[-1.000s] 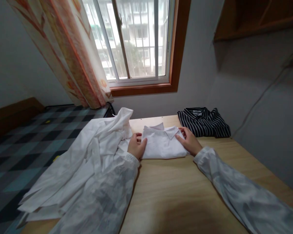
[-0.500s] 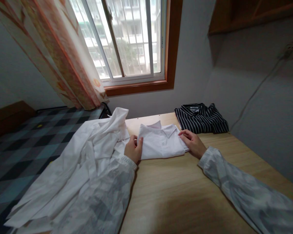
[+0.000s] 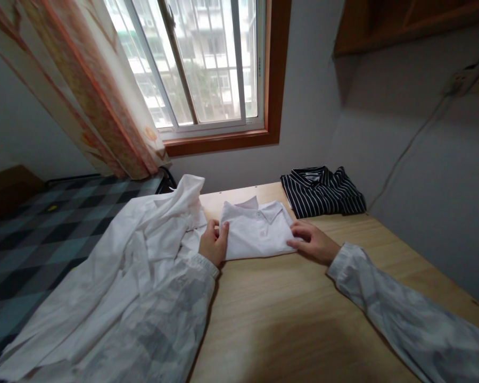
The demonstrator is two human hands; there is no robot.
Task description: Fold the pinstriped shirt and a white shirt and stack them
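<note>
At the far left a checked bedspread (image 3: 43, 223) lies beside the desk (image 3: 295, 314), and a loose heap of unfolded white shirts (image 3: 135, 276) spills over the desk's left edge. Just right of that heap, the left hand (image 3: 212, 243) pinches the left edge of the folded white shirt (image 3: 257, 231), thumb on top and fingers curled against the side, so its grip is closed on the cloth. The shirt sits on the desk's far middle, between the heap and a folded navy striped shirt (image 3: 321, 190) near the wall. The right hand (image 3: 313, 242) rests at the shirt's right edge, fingers nearly flat and spread on the cloth; whether it holds any fabric underneath cannot be told.

To square this fold well, I judge both hands should press evenly along the two side edges and keep the collar centred, so the layers do not slide apart.

The folded white shirt looks like a compact rectangle, collar up and facing the window (image 3: 199, 64), with crisp sides and slight rumpling at the back.
</note>
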